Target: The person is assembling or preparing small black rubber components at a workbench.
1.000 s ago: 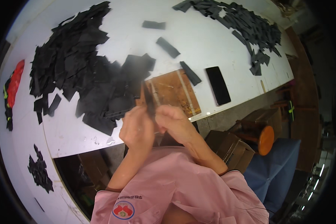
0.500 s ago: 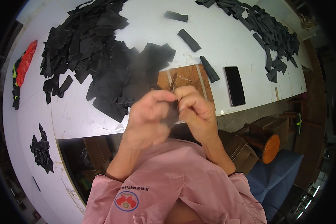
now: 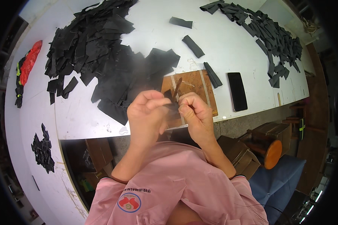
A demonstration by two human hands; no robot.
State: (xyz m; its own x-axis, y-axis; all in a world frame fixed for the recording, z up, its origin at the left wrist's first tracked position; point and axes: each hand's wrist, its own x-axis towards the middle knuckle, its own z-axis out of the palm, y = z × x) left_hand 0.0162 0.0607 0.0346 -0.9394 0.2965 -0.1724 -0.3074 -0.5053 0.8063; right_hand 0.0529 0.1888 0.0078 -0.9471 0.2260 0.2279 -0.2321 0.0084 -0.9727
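Note:
In front of my chest, a small piece of black fabric (image 3: 172, 108) is stretched between my two hands, partly hidden and blurred. The curled fingers of my left hand (image 3: 146, 118) are closed on its left side. My right hand (image 3: 197, 114) pinches it between thumb and bent forefinger. Just beyond the right fingertips a slim brown pointed tool (image 3: 178, 86) sticks up at a slant; whether I hold it or it is fixed, I cannot tell. Beneath lies a brown wooden board (image 3: 208, 92) with pale strips, at the table's near edge.
A large heap of flat black fabric pieces (image 3: 90, 41) covers the left of the white table (image 3: 154, 30). Rolled or folded black pieces (image 3: 276, 39) pile up at the far right. A phone (image 3: 237, 92) lies right of the board. An orange-topped stool (image 3: 273, 154) stands below.
The whole view has shifted slightly. My hands have come a little lower against the board, and the left fingers have drawn in. More of the black fabric shows between the hands.

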